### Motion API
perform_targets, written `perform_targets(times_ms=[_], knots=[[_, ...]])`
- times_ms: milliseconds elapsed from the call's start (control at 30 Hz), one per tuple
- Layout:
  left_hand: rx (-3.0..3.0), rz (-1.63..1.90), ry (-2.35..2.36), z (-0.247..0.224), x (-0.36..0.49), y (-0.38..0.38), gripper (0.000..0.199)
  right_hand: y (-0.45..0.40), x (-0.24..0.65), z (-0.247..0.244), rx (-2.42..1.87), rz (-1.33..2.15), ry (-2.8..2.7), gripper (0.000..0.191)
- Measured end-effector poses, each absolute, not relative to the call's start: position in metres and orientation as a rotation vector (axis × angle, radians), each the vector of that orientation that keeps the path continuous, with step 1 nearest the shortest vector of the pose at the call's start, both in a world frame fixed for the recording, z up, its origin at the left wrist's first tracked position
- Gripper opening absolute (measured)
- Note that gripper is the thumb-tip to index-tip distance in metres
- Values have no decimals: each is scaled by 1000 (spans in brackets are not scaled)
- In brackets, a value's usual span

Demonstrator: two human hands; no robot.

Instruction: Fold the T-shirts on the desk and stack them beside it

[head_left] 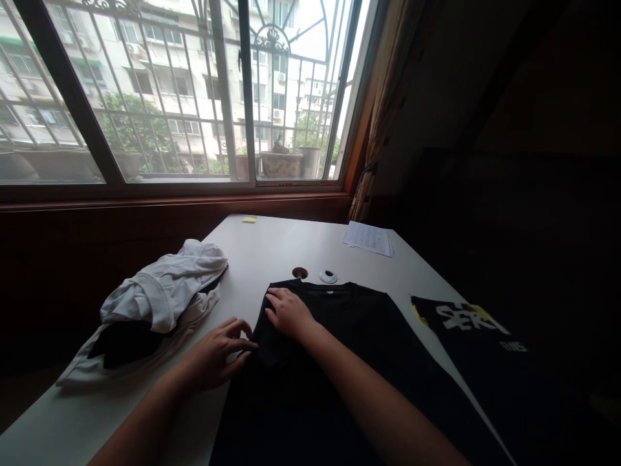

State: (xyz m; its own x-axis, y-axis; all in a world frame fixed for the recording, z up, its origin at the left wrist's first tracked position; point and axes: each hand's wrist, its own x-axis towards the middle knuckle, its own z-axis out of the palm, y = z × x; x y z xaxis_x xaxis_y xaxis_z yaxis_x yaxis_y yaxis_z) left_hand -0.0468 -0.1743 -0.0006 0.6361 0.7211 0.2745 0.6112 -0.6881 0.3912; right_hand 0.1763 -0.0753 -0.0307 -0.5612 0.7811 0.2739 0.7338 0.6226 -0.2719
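Observation:
A black T-shirt (pixel 359 343) lies spread on the white table in front of me, its neckline at the far end. My right hand (pixel 291 314) rests palm down near its left shoulder, fingers stretched out over the cloth. At the shirt's left edge, my left hand (pixel 226 349) has curled fingers, with thumb and forefinger tips close together on the sleeve cloth. The shirt's lower part runs out of view under my right forearm.
A pile of white and black clothes (pixel 160 291) lies on the left. Another dark garment with white and yellow print (pixel 470 320) lies at the right. Farther back are papers (pixel 369 238), a yellow note (pixel 249 219), a cable hole (pixel 299 273) and its round cover (pixel 328 277). A barred window (pixel 272 97) stands behind.

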Motion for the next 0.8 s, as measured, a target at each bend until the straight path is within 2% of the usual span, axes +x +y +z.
perform_targets(times_ms=[100,367,567,800], knots=[[2621,625,1017,1,-46,-173,26,-75,177,-41,-1246,204,-2524,55],[2559,595,922,0,-49,-174,25,-60,176,-45,-1297,279,-2586,64],[2460,659,851,6,-47,-178,22,-45,170,-46,-1349,296,-2544,59],[2433,661,842,9,-47,-177,21,-64,170,-33,-1287,110,-2281,45]])
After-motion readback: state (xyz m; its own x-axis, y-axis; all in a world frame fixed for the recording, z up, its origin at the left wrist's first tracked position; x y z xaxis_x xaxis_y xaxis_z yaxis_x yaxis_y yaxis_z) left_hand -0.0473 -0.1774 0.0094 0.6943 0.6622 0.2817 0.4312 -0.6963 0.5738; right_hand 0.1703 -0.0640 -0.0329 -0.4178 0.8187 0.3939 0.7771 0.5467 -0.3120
